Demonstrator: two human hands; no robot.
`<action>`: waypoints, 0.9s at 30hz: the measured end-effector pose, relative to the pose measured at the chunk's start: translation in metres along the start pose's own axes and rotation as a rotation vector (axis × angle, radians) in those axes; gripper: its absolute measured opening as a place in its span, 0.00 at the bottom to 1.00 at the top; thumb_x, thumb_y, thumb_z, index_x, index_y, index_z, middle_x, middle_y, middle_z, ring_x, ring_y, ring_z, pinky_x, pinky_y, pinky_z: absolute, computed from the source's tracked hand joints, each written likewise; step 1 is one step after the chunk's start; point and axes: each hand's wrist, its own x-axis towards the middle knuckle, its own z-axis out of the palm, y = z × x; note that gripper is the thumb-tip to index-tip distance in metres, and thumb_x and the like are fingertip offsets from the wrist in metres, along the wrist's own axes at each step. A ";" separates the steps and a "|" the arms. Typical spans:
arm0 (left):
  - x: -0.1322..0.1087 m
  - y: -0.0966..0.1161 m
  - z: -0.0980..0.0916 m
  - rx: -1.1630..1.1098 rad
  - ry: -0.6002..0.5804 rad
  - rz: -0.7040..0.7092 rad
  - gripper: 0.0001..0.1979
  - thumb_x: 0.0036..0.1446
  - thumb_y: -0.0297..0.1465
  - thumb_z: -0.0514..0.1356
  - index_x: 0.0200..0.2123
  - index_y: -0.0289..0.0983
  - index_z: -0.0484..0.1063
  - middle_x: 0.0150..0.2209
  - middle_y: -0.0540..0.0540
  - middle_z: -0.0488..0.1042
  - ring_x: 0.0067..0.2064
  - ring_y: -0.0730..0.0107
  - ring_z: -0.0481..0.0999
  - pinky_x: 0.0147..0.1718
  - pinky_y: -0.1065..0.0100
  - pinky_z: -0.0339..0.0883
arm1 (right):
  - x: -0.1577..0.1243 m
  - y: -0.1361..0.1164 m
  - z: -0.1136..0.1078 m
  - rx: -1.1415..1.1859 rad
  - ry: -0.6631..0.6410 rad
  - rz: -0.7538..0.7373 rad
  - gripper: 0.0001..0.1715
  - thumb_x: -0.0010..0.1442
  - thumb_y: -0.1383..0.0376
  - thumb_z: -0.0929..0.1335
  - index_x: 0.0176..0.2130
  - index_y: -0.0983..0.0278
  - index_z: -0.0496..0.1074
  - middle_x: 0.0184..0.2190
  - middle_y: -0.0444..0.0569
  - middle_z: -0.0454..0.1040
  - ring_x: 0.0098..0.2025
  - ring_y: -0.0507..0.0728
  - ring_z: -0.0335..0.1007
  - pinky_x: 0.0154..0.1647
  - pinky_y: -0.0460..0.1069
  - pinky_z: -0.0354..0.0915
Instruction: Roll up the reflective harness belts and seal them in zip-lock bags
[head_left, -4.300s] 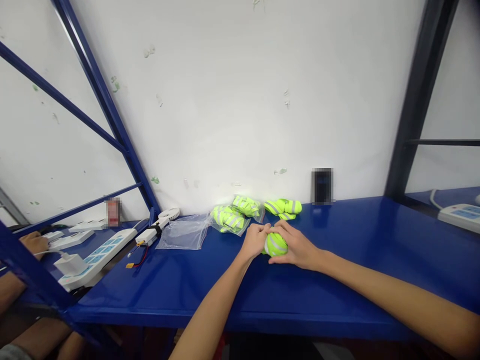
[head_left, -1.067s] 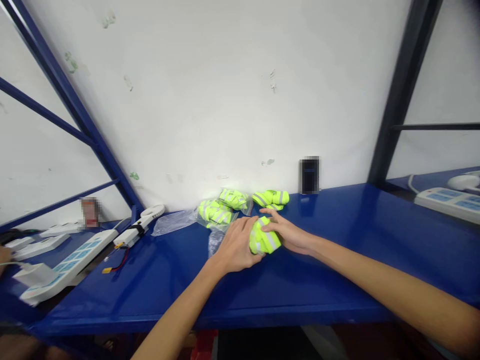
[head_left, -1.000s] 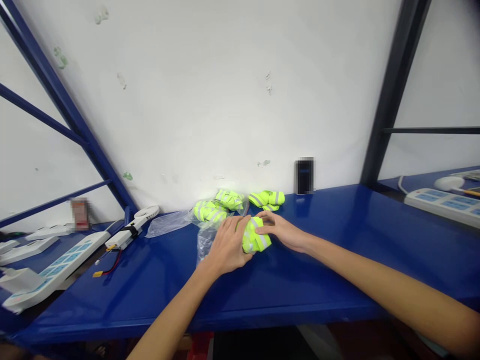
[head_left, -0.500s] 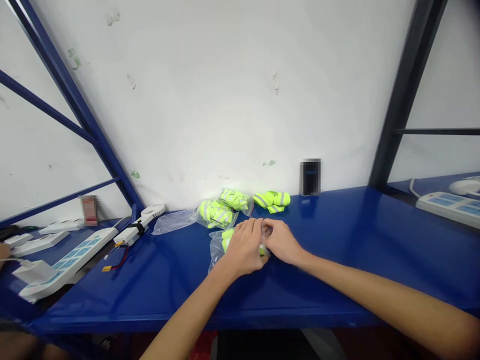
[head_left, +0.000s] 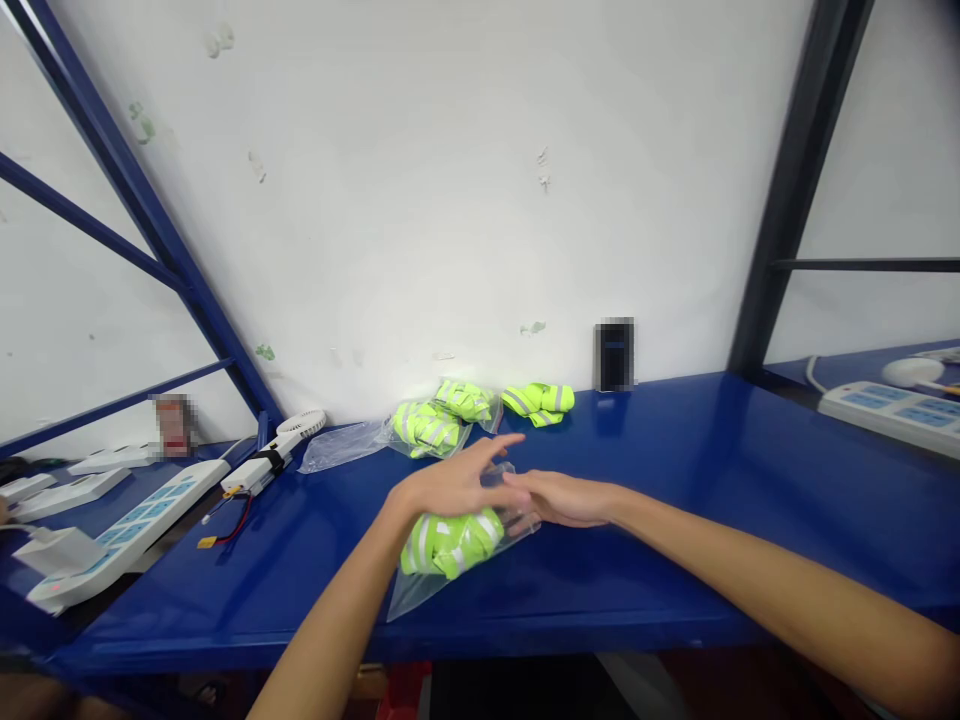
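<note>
A bundled neon-yellow reflective vest [head_left: 454,545] with grey stripes sits in a clear plastic bag [head_left: 412,597] near the front of the blue table. Above it, my left hand [head_left: 454,485] is open, fingers stretched forward and thumb apart, close to the bag's mouth. My right hand [head_left: 570,498] grips the bag's mouth on the right side, some of its fingers showing through the plastic. Behind them lie a bagged yellow vest [head_left: 424,428], a second bagged vest [head_left: 465,400] and a rolled yellow vest [head_left: 538,402] without a visible bag.
An empty-looking plastic bag [head_left: 341,447] lies left of the vests. Further left are a white handheld fan [head_left: 300,425], a device with a yellow connector [head_left: 207,542] and a power strip [head_left: 135,530]. A dark blurred box [head_left: 615,355] leans on the wall. Another power strip [head_left: 892,410] is at right.
The bagged vest has come nearer the table's front edge and shows more fully. My left hand has opened and moved left off the bundle; my right hand stays at the bag's mouth.
</note>
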 end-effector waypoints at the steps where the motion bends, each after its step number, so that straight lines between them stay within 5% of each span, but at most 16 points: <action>1: 0.002 -0.002 -0.002 -0.065 0.083 -0.044 0.29 0.60 0.51 0.50 0.61 0.46 0.60 0.56 0.42 0.69 0.52 0.59 0.73 0.45 0.62 0.69 | 0.001 0.001 -0.001 0.021 -0.020 0.021 0.26 0.59 0.46 0.65 0.39 0.66 0.76 0.34 0.51 0.75 0.39 0.57 0.73 0.41 0.52 0.68; 4: 0.014 -0.007 0.004 -0.066 0.360 -0.171 0.29 0.66 0.47 0.37 0.46 0.38 0.71 0.45 0.41 0.76 0.42 0.62 0.76 0.40 0.64 0.69 | 0.002 0.001 -0.001 0.025 -0.062 0.078 0.23 0.59 0.48 0.66 0.37 0.65 0.76 0.35 0.49 0.75 0.39 0.56 0.71 0.42 0.50 0.66; 6: 0.023 -0.011 0.015 0.125 0.412 -0.259 0.30 0.65 0.47 0.37 0.37 0.36 0.73 0.37 0.41 0.77 0.39 0.59 0.76 0.40 0.61 0.68 | 0.002 0.001 0.001 -0.059 -0.044 0.052 0.22 0.59 0.50 0.66 0.34 0.65 0.76 0.31 0.47 0.73 0.33 0.54 0.68 0.37 0.48 0.65; 10: 0.028 -0.017 0.032 0.424 0.330 -0.457 0.31 0.64 0.46 0.38 0.30 0.34 0.74 0.33 0.37 0.76 0.39 0.52 0.76 0.38 0.58 0.66 | 0.000 0.003 0.003 -0.139 -0.067 0.071 0.20 0.58 0.51 0.68 0.29 0.65 0.74 0.24 0.44 0.70 0.26 0.51 0.63 0.29 0.46 0.62; 15: 0.027 -0.023 0.036 0.409 0.270 -0.565 0.27 0.63 0.40 0.40 0.33 0.33 0.75 0.39 0.34 0.77 0.42 0.50 0.76 0.37 0.60 0.65 | 0.003 0.007 -0.007 -0.168 0.066 0.080 0.17 0.51 0.54 0.72 0.25 0.67 0.76 0.23 0.47 0.74 0.26 0.52 0.67 0.28 0.47 0.65; 22: 0.033 -0.037 0.031 0.183 0.161 -0.466 0.19 0.58 0.37 0.45 0.24 0.36 0.69 0.33 0.39 0.76 0.37 0.55 0.74 0.33 0.62 0.62 | 0.006 0.010 -0.019 -0.275 0.061 0.260 0.19 0.45 0.53 0.75 0.21 0.65 0.72 0.17 0.46 0.73 0.16 0.48 0.61 0.10 0.42 0.49; 27: 0.026 -0.057 0.020 -0.130 0.028 -0.321 0.12 0.55 0.37 0.51 0.24 0.37 0.66 0.28 0.47 0.73 0.32 0.67 0.72 0.33 0.68 0.63 | 0.005 0.007 -0.015 -0.353 0.067 0.260 0.21 0.46 0.50 0.74 0.23 0.65 0.70 0.16 0.46 0.73 0.16 0.51 0.66 0.11 0.43 0.58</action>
